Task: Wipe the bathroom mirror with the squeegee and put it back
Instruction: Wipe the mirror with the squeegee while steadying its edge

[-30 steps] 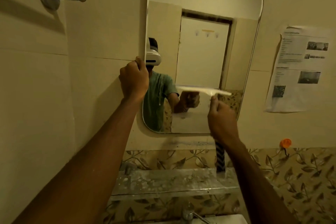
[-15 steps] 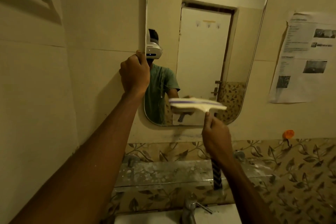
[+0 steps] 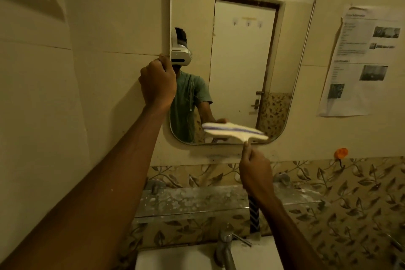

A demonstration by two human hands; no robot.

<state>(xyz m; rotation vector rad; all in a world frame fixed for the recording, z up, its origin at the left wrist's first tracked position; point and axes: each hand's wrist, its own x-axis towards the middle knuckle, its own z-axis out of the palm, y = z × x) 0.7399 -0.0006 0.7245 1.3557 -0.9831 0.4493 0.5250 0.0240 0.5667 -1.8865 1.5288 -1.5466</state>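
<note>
Left hand (image 3: 158, 82) grips the mirror's (image 3: 245, 50) left edge; right hand (image 3: 255, 173) grasps the squeegee (image 3: 235, 131) handle (blade at the lower rim).

The mirror (image 3: 245, 55) hangs on the wall, with the left hand (image 3: 158, 82) gripping its left edge. The squeegee (image 3: 234, 131) sits at the mirror's bottom edge, toward the right corner, held from below by the right hand (image 3: 256, 173). A shelf (image 3: 197, 201) runs under the mirror, with the tap (image 3: 224, 245) and sink (image 3: 175, 258) below it. A paper sheet (image 3: 361, 61) hangs right of the mirror.
</note>
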